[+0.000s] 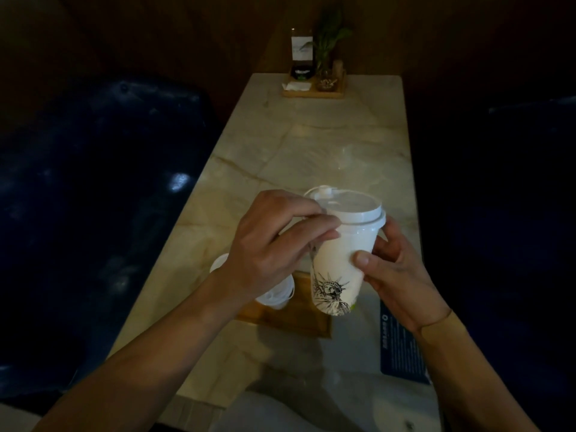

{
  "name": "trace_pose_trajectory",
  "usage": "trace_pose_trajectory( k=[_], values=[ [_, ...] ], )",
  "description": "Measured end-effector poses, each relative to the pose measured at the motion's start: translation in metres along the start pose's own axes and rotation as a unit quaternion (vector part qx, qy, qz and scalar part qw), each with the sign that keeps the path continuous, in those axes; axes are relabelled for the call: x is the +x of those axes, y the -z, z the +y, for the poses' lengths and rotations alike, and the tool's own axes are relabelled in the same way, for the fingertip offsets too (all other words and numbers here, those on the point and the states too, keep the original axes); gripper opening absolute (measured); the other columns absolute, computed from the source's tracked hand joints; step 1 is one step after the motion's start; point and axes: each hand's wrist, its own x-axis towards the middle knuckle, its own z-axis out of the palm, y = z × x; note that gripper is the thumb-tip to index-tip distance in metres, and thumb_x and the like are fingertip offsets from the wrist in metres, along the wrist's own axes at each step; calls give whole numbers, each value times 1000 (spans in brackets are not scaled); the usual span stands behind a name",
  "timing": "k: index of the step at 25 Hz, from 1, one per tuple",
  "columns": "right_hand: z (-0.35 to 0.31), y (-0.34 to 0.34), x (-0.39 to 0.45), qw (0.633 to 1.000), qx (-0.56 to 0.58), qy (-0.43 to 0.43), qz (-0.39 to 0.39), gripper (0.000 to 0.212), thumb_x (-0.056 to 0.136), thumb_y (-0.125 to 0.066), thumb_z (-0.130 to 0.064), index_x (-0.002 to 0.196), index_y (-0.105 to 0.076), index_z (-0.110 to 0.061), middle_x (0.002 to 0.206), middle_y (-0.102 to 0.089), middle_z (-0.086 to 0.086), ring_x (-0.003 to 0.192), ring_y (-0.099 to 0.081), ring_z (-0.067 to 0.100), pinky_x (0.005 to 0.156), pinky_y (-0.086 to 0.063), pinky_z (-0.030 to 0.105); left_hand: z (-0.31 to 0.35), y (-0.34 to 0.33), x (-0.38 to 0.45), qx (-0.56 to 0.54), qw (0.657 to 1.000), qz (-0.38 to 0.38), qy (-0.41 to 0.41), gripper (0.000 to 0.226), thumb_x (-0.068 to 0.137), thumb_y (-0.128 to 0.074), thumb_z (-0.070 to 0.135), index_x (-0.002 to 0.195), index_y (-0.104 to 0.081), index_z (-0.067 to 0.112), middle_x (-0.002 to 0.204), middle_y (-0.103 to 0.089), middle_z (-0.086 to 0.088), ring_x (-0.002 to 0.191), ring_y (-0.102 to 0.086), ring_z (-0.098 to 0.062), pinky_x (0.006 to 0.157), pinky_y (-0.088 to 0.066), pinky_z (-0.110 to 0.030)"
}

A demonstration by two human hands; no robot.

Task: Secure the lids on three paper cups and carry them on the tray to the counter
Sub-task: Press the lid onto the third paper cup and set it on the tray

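Cup (339, 260) of white paper, printed with a Statue of Liberty drawing, is held up at frame centre above a wooden tray (296, 322). Its white lid (350, 207) sits on the rim. Right hand (402, 282), at 3 o'clock of the cup, clasps its wall. Left hand (274, 241), at 9 o'clock, pinches the lid's edge. Another cup (274, 294) shows at 7 o'clock, half hidden. Lid-sealing seems underway; next likely needs firm pressure around the rim.

Dim café booth: marble table (327, 145), padded bench (93, 182), condiment tray (314, 93).
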Motion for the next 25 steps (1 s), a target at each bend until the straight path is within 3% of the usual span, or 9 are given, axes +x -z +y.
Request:
trace_pose_trajectory(
  k=[4,7,10,18,25],
  values=[
    [0,-10,1,997,-70,35,28,72,70,-82,-17,134,-49,-21,120,-69,12,112,-66,32,91,-57,50,4,-6,0,43,999,1,-29,11,83,-80,9,90,-79,1,85,-73,-12,78,-66,-22,73,-54,-34],
    [1,-19,3,978,-182,53,83,87,59,-84,-36,137,-48,-20,129,-61,8,116,-62,24,92,-57,48,8,-12,1,68,997,2,-34,9,84,-80,10,88,-79,2,85,-74,-12,75,-69,-24,73,-54,-33],
    [1,-22,3,973,-193,47,119,95,49,-84,-49,135,-53,-22,129,-61,8,114,-62,24,89,-58,48,7,-13,2,64,998,0,-19,10,85,-79,12,89,-79,3,86,-74,-11,76,-70,-25,72,-55,-35],
    [-3,-15,-2,994,-80,20,74,75,58,-82,-30,128,-60,-15,118,-71,11,106,-70,29,86,-60,46,1,-7,5,63,998,-5,3,16,87,-77,18,91,-79,3,87,-74,-10,75,-70,-25,68,-54,-38],
    [-7,-9,-3,1000,-1,-14,26,68,71,-79,-5,132,-51,-14,115,-71,18,106,-69,35,80,-61,43,-1,-2,8,38,999,5,1,15,90,-74,16,91,-78,2,88,-73,-11,76,-68,-25,72,-52,-38]
  ],
)
